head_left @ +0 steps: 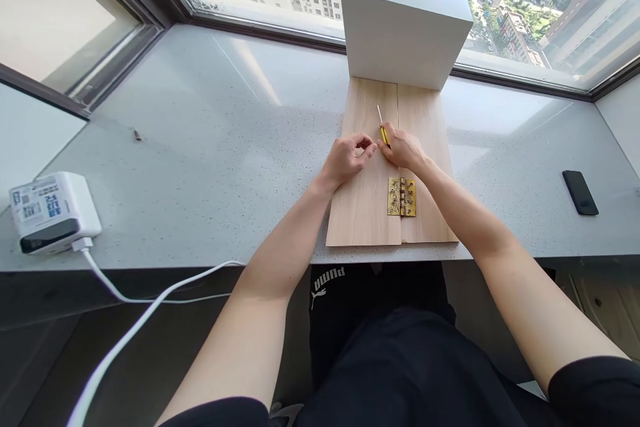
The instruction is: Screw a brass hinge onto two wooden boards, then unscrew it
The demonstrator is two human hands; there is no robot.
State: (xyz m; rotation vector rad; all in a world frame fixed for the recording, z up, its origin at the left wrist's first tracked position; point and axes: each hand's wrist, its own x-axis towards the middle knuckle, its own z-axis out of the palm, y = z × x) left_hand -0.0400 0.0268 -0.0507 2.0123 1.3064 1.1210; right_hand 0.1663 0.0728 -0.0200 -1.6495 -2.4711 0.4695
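My right hand is wrapped round a screwdriver with a yellow and black handle, its thin shaft pointing away from me and up. Just left of it, my left hand has thumb and forefinger pinched together; anything between the fingertips is too small to make out. Both hands are over two pale wooden boards lying side by side. A brass-coloured hinge lies across the seam near the boards' front end, with small dark screws or holes on its leaves.
A white box stands at the far end of the boards, against the window. The speckled counter extends to both sides. At the left is a white device with a thick white cable; at the right lies a black phone.
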